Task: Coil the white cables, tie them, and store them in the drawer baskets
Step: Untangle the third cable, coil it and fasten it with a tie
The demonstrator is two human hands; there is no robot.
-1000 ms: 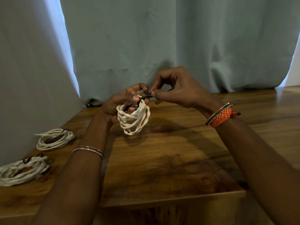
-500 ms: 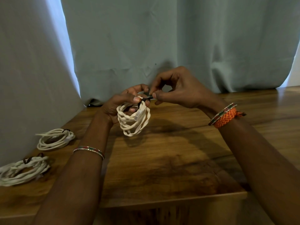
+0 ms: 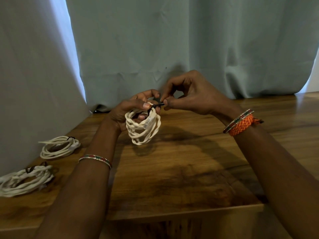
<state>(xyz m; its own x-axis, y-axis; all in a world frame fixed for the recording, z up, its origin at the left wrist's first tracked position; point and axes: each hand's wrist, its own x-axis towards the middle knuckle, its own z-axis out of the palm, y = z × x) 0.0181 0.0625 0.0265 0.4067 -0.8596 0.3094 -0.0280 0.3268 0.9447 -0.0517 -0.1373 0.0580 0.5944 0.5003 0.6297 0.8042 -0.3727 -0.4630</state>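
Note:
A coiled white cable (image 3: 143, 129) hangs above the wooden table (image 3: 181, 169), held at its top by my left hand (image 3: 133, 109). A thin black tie (image 3: 156, 106) wraps the top of the coil. My right hand (image 3: 193, 95) pinches the free end of that tie between thumb and forefinger, right beside my left thumb. Two more coiled white cables lie on the table at the left, each with a dark tie around it: one coil (image 3: 59, 147) further back, the other coil (image 3: 24, 181) near the left edge.
A pale blue-grey curtain (image 3: 172, 40) hangs along the back and left side of the table. The table's front edge (image 3: 172, 214) runs below my forearms. No drawer or basket is in view.
Both hands stay almost in place. My right fingers have shifted slightly on the black tie, and the coil hangs a little more spread out.

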